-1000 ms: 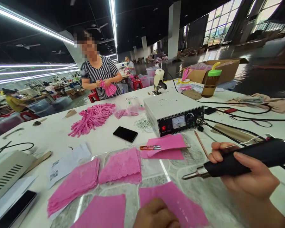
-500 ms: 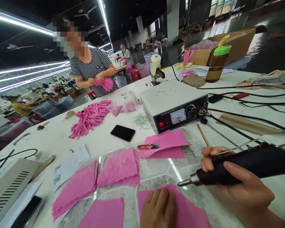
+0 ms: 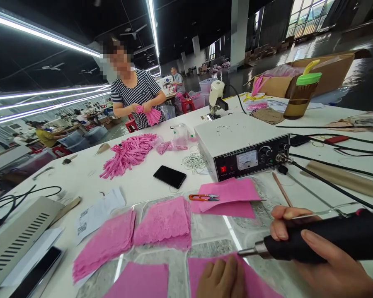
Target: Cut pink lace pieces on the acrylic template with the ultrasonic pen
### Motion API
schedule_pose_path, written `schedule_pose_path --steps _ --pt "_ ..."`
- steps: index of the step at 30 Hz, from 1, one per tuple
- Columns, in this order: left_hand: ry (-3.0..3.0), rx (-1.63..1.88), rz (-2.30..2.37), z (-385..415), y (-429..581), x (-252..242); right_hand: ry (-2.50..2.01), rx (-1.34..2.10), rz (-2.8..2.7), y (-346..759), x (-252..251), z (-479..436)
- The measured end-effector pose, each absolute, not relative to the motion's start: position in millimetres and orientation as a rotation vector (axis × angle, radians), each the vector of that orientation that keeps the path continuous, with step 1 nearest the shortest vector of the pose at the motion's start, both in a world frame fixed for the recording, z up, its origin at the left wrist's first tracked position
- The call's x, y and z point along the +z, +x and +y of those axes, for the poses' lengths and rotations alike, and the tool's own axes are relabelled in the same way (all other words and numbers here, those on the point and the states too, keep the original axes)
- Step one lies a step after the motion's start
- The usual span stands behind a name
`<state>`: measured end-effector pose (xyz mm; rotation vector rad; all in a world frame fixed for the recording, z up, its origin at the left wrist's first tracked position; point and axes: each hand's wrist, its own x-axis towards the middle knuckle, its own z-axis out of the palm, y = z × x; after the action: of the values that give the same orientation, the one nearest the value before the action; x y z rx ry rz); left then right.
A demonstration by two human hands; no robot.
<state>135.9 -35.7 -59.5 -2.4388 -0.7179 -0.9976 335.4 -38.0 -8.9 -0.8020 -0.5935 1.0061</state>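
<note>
My right hand [image 3: 332, 258] is closed around a black handheld ultrasonic welding gun [image 3: 338, 236]. The gun's slim metal tip points left and appears to touch the top edge of a pink fabric piece [image 3: 197, 273]. My left hand [image 3: 220, 279] lies on that same piece with its fingers flat, just left of the tip. Left of it is another pink fabric piece [image 3: 146, 277]. Behind them sit two stacks of scalloped pink lace, one on the right [image 3: 163, 221] and one on the left [image 3: 107, 244].
A white control box [image 3: 245, 136] stands behind, its cable running to the gun. Orange thread snips [image 3: 203, 198] rest on folded pink fabric [image 3: 230, 192]. A phone [image 3: 170, 176], a heap of pink strips [image 3: 129, 153] and a bottle [image 3: 301, 97] stand farther off. Across the table, a person [image 3: 138, 95] holds pink strips.
The gun's tip has come down from above the fabric to its top edge beside my left hand. The whole view has shifted, so things appear farther right.
</note>
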Motion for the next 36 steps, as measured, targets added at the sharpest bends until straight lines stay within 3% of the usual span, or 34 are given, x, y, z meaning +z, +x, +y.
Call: schedule_pose_path --steps 36 --pt "-2.440 -1.012 -0.783 -41 132 -58 -0.818 1.082 -0.588 339 -15 -42"
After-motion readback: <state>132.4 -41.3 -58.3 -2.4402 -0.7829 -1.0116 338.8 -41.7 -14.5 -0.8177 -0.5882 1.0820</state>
